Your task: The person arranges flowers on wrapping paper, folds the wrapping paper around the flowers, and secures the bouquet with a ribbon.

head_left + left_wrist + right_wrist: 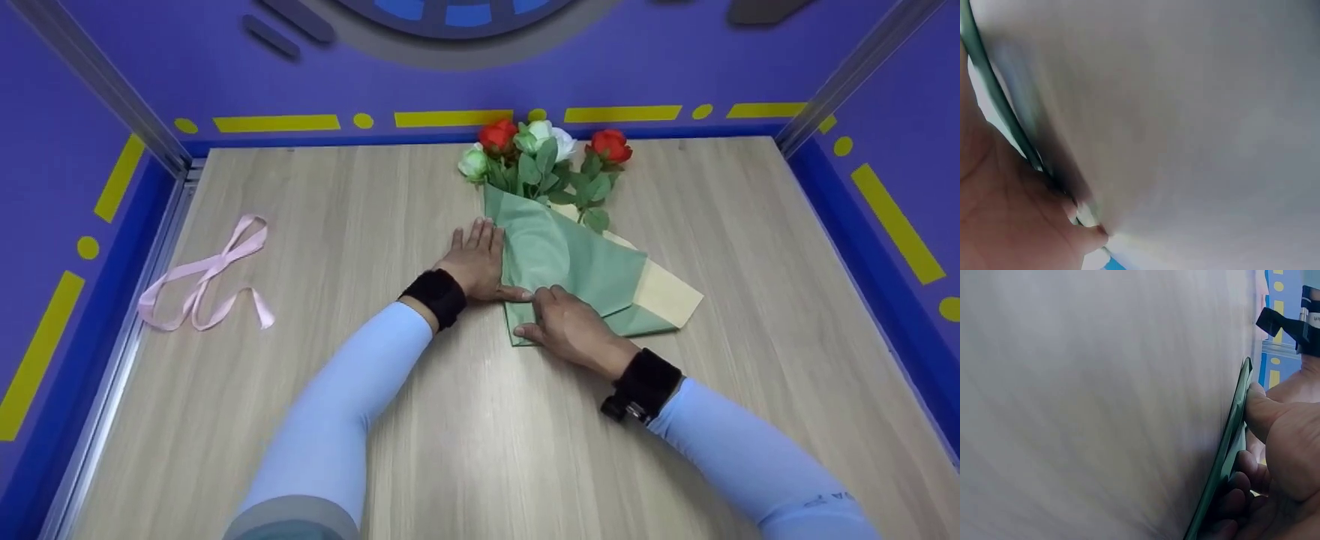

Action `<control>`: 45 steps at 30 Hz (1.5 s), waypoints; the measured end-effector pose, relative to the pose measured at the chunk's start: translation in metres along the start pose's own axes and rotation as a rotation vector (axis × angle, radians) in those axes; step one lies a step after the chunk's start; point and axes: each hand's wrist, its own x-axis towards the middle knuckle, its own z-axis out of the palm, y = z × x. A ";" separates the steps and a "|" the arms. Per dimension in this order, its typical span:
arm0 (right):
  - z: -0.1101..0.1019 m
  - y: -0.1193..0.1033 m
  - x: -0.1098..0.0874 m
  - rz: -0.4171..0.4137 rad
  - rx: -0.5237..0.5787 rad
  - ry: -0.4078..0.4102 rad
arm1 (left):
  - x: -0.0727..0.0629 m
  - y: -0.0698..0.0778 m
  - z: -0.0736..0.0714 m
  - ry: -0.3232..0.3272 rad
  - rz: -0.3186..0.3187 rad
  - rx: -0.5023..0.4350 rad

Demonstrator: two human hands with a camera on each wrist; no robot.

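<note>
A bouquet of red roses and pale green and white roses lies on the table, its stems wrapped in green wrapping paper with a cream inner side. My left hand lies flat along the paper's left edge, fingers spread and pointing away, thumb stretched across the paper towards the other hand. The right hand is on the lower part of the wrap, fingers curled against the paper and thumb near its bottom corner. From the right wrist, the folded paper shows edge-on beside the thumb and bent fingers. The stems are hidden.
On the table's left side lies a loosely looped pink ribbon. The wood-patterned table is bordered by purple and blue panels at the back and sides. The flower heads reach close to the back panel.
</note>
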 end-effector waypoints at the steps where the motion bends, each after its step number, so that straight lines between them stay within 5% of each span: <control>1: 0.000 0.000 0.000 0.001 -0.001 -0.001 | 0.001 0.000 -0.001 -0.006 -0.008 -0.001; 8: 0.000 0.000 0.002 0.009 0.011 -0.028 | 0.000 -0.001 -0.006 -0.028 -0.070 -0.048; 15: -0.001 0.000 0.003 0.006 0.005 -0.036 | 0.012 -0.003 -0.008 0.109 -0.010 -0.122; 24: -0.002 0.000 0.001 0.000 -0.002 -0.027 | 0.048 -0.003 0.000 0.013 -0.113 -0.046; 29: -0.001 0.000 0.001 0.000 -0.002 -0.026 | 0.053 -0.012 -0.006 0.001 -0.108 -0.064; 39: 0.000 -0.002 0.000 -0.016 0.007 -0.005 | 0.034 -0.008 -0.007 0.089 -0.126 0.026; 45: -0.003 0.000 -0.001 -0.011 0.004 -0.021 | -0.001 -0.002 -0.007 0.107 0.040 0.028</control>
